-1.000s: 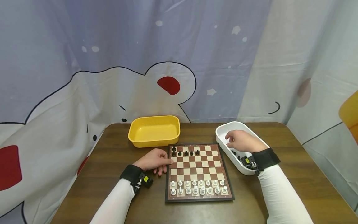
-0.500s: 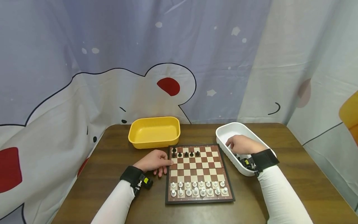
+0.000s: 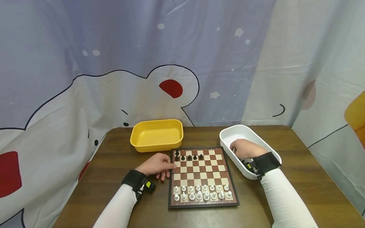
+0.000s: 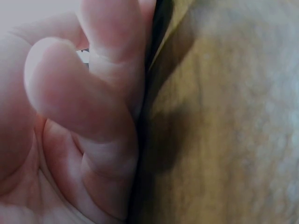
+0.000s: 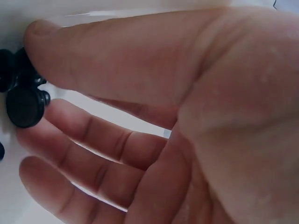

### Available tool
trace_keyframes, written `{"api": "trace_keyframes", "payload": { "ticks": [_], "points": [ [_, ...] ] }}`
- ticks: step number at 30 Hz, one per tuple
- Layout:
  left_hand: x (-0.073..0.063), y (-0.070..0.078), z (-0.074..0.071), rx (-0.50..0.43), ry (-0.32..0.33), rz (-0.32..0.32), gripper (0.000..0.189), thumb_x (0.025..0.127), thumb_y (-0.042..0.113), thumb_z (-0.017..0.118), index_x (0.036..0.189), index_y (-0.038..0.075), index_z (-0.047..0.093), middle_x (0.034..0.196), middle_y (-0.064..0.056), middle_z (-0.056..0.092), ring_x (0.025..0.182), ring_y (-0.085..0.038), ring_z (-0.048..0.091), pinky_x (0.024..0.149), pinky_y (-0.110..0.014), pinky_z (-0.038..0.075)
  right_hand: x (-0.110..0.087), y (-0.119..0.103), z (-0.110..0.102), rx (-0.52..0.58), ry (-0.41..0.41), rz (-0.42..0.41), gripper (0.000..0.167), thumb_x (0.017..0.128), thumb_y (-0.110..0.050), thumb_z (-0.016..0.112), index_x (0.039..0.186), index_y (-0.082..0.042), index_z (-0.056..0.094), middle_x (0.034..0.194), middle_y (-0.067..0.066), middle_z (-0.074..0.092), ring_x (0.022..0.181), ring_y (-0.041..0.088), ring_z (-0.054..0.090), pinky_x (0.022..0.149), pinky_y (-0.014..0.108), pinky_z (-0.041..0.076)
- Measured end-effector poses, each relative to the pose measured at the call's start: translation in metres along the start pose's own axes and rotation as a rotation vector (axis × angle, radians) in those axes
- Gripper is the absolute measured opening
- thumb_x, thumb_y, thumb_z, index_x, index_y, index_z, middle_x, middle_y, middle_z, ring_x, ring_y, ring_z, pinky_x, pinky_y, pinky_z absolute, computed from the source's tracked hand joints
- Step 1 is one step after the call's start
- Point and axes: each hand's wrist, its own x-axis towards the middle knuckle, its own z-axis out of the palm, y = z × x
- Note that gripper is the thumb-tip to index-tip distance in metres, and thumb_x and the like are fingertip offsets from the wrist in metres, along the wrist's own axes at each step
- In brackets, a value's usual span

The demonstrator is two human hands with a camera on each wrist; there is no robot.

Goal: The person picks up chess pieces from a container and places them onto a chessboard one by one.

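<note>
A folding chessboard [image 3: 202, 171] lies on the table. Two rows of white chess pieces [image 3: 199, 194] line its near side, and several black ones [image 3: 189, 157] stand at its far left. My left hand [image 3: 155, 164] rests at the board's left edge, thumb on the rim, other fingers [image 4: 79, 93] loosely curled beside it. Inside the white bin [image 3: 228, 134] at the right is my right hand [image 3: 245, 148]. Its fingers [image 5: 112, 140] reach out around loose black chess pieces [image 5: 25, 107], near the thumb tip. No piece is clearly pinched; part of the index finger is hidden.
A yellow bin [image 3: 156, 136] stands behind the board at the left. The wooden table [image 3: 216, 218] ends at a printed curtain [image 3: 159, 41] at the back. The white bin's walls surround my right hand.
My right hand has moved down deeper into the white bin, its fingers lower among the black pieces. The left hand and the pieces on the board have stayed in place.
</note>
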Motion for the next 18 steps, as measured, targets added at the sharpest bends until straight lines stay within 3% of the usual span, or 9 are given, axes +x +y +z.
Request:
{"api": "trace_keyframes", "payload": {
  "ticks": [4,18],
  "points": [
    [-0.0007,0.0016,0.0003,-0.002,-0.002,-0.004,0.038,0.105,0.037,0.079,0.090,0.004,0.068,0.075,-0.012,0.077,0.050,-0.015,0.067,0.045,-0.023,0.048,-0.0010,-0.0009,0.0007,0.005,-0.009,0.004,0.023,0.097,0.006,0.058,0.092,-0.008,0.075,0.081,-0.001,0.065,0.074,0.016,0.055,0.074,0.036,0.049],
    [0.0004,0.0008,-0.0003,0.006,-0.002,0.003,0.038,0.105,0.038,0.079,0.089,0.005,0.069,0.075,-0.012,0.078,0.049,-0.015,0.067,0.044,-0.023,0.048,0.0001,-0.0042,0.0007,0.012,-0.012,0.048,0.022,0.096,0.004,0.059,0.083,-0.012,0.067,0.074,-0.002,0.057,0.070,0.016,0.052,0.070,0.035,0.044]
  ]
}}
